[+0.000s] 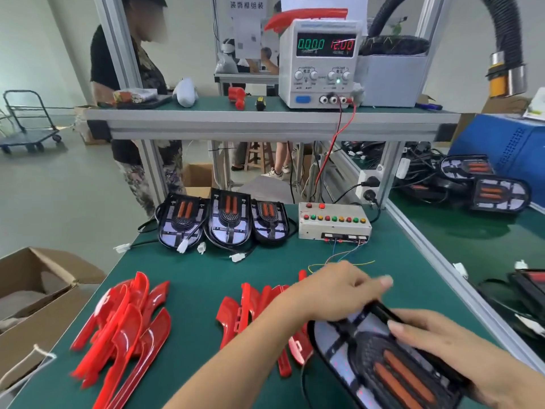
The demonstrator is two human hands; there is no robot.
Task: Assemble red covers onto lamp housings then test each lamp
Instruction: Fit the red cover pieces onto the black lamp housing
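- Near right on the tabletop (265,261), both hands hold one lamp housing (383,358): left hand (339,293) curled over its far edge, right hand (442,346) gripping its right side.
- No cover fitted yet; red covers (124,320) lie piled left.
- Three housings (224,222) wait far, uncovered; testing remains.

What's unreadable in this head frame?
- Left hand: motion-blurred, fingers' contact with the housing unclear.
- Housing: near end cut off by the bottom edge.
- Right hand: wrist cut off by the frame's right edge.
- Right cover pile: partly hidden behind the left arm.
- Tester labels: too small.
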